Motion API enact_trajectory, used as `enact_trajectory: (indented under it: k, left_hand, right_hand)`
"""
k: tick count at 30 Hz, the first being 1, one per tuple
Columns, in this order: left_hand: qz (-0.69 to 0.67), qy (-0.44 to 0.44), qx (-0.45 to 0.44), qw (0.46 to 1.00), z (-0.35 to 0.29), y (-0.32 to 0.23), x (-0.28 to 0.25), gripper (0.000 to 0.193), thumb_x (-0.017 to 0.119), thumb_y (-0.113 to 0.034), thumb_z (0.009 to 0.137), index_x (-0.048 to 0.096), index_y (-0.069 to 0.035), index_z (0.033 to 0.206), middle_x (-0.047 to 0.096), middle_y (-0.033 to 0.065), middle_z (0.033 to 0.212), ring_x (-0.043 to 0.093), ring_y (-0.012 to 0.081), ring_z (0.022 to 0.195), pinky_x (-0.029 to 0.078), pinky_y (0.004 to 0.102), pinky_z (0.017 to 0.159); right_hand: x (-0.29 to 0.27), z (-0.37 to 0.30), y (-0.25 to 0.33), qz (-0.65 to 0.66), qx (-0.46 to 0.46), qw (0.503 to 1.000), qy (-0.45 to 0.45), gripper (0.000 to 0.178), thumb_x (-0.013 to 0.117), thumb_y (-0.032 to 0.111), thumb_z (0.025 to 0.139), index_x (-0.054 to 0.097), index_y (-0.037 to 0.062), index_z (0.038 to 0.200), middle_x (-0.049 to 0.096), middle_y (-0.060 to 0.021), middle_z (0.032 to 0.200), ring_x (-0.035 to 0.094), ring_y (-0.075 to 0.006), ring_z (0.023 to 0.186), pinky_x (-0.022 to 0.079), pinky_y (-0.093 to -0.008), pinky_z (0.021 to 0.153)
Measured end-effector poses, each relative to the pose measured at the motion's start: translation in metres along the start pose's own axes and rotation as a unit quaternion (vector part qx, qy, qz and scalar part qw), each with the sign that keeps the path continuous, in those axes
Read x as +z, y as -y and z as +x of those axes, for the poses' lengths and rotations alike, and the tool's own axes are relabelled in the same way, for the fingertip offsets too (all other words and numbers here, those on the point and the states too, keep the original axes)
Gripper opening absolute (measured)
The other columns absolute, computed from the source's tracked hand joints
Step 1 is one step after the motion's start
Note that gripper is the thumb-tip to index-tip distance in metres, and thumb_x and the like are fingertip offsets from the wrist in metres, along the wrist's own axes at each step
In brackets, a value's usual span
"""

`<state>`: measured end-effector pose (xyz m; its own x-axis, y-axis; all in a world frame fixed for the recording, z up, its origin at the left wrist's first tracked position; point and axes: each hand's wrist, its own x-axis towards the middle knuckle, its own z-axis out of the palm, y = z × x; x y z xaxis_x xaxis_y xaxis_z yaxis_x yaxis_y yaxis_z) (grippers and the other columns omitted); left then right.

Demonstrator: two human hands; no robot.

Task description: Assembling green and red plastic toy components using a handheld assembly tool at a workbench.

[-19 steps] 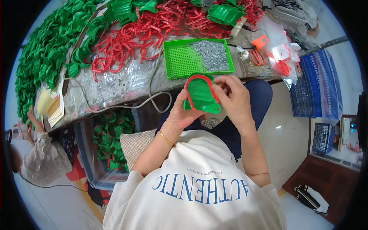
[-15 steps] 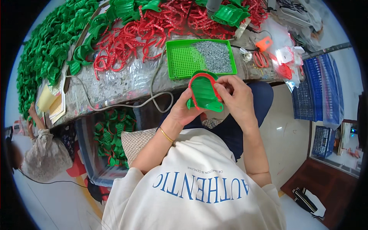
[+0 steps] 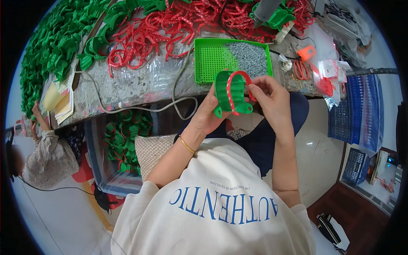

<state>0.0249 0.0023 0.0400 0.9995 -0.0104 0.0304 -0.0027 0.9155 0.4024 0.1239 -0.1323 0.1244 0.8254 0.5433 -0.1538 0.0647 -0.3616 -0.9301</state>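
Just in front of the table edge, my left hand (image 3: 207, 114) grips a curved green plastic piece (image 3: 222, 94) by its left side, the thumb on the near face. A curved red plastic strip with pale dots (image 3: 230, 97) arches across the green piece. My right hand (image 3: 272, 100) pinches the right end of this strip between thumb and fingertips. The strip's left end hangs over the lower part of the green piece. Whether the two parts are joined anywhere I cannot tell.
Beyond my hands lies a green tray (image 3: 196, 63) with small metal pins (image 3: 250, 57). Red strips (image 3: 157, 36) and green pieces (image 3: 53, 46) are heaped behind and left. A grey cable (image 3: 140, 111) crosses the table edge. Scissors (image 3: 301, 70) lie right; a co-worker's hand (image 3: 36, 110) is far left.
The red strip has swung from lying along the green piece's rim to standing across it. The green piece has turned, and both hands have shifted slightly right.
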Motion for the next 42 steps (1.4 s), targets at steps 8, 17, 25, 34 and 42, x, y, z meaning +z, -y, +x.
enact_trajectory:
  k: [8,17,25,34,42]
  left_hand:
    - [-0.007,-0.055,0.033,0.998,0.003,0.000,0.001,0.093,0.074,-0.043,0.077,0.018,-0.018,0.147,0.041,0.0070,0.139,0.044,0.0228,0.126,0.039,0.0438,0.103]
    - [0.006,-0.066,0.048,0.997,0.006,0.000,-0.001,0.092,0.074,-0.037,0.078,0.018,-0.018,0.148,0.040,0.0057,0.139,0.044,0.0214,0.126,0.040,0.0423,0.102]
    - [0.007,-0.065,0.048,0.997,0.006,0.000,-0.001,0.092,0.076,-0.032,0.078,0.018,-0.018,0.148,0.040,0.0051,0.139,0.044,0.0206,0.125,0.040,0.0402,0.102]
    - [0.058,-0.108,0.040,0.992,0.007,0.003,0.003,0.091,0.078,-0.026,0.074,0.025,-0.019,0.146,0.046,0.0018,0.129,0.051,0.0126,0.108,0.048,0.0270,0.082]
    - [0.116,-0.119,0.049,0.985,0.007,0.004,0.007,0.088,0.077,-0.018,0.072,0.027,-0.017,0.145,0.047,0.0020,0.126,0.050,0.0116,0.103,0.047,0.0241,0.075]
  right_hand:
    - [0.001,0.022,-0.024,0.104,0.035,0.993,0.047,0.012,0.062,0.009,0.088,0.062,-0.0012,0.096,0.062,-0.0002,0.080,0.056,-0.0043,0.069,0.045,-0.0184,0.063]
    - [0.004,0.023,-0.030,0.083,0.042,0.995,0.024,0.012,0.064,0.009,0.087,0.063,-0.0011,0.095,0.063,0.0000,0.081,0.057,-0.0041,0.071,0.045,-0.0181,0.065]
    - [0.007,0.023,-0.038,0.080,0.027,0.996,-0.014,0.011,0.067,0.009,0.084,0.065,-0.0006,0.089,0.063,0.0004,0.075,0.055,-0.0029,0.065,0.044,-0.0184,0.058]
    - [0.012,0.016,-0.033,-0.014,0.031,0.998,-0.047,0.010,0.066,0.007,0.085,0.064,-0.0001,0.092,0.064,-0.0005,0.079,0.056,-0.0035,0.068,0.045,-0.0179,0.062]
    - [0.014,0.012,-0.040,-0.002,0.043,0.997,-0.061,0.010,0.066,0.008,0.085,0.064,-0.0003,0.091,0.063,-0.0002,0.078,0.055,-0.0030,0.066,0.044,-0.0173,0.060]
